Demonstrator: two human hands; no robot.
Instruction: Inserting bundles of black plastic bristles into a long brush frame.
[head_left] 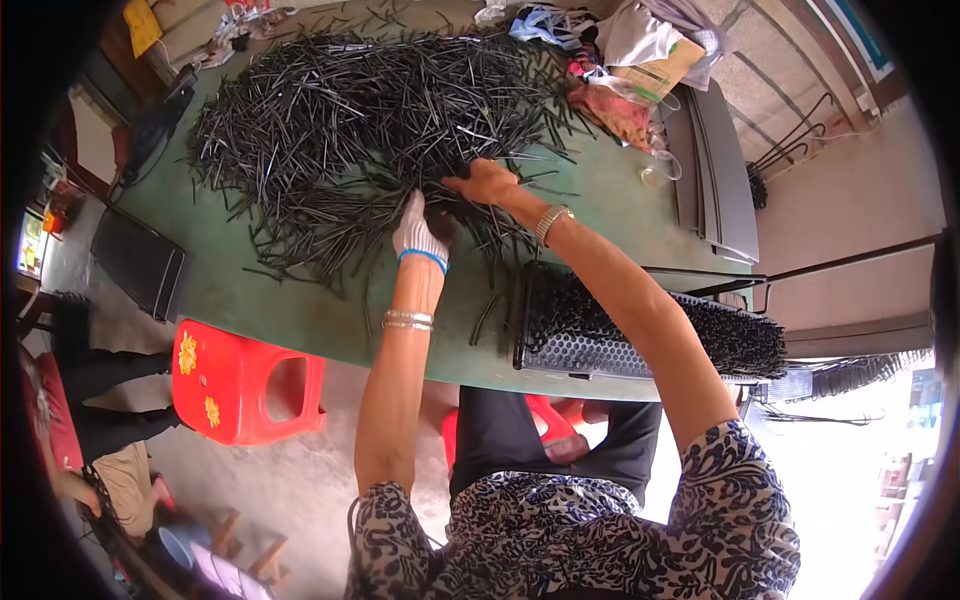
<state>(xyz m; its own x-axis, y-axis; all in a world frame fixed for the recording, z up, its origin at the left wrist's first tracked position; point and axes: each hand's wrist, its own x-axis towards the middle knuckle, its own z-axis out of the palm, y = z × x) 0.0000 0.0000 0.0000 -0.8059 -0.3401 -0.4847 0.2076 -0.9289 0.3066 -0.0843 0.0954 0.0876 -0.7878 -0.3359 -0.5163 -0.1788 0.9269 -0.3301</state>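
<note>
A large heap of thin black sticks covers much of the green table. My left hand, in a white glove with a blue cuff, is closed at the heap's near edge. Against its palm side sits a dark bunch that looks like sticks seen end-on. Just right of it and slightly farther away, my bare right hand reaches into the same sticks. Its fingers curl inward and point left; whatever they pinch is too small to make out.
A perforated metal rack packed with upright black pieces stands at the table's near right. Grey curved panels, cloths and a cardboard box lie beyond it. Left of the table are a red stool and a person's dark-trousered legs.
</note>
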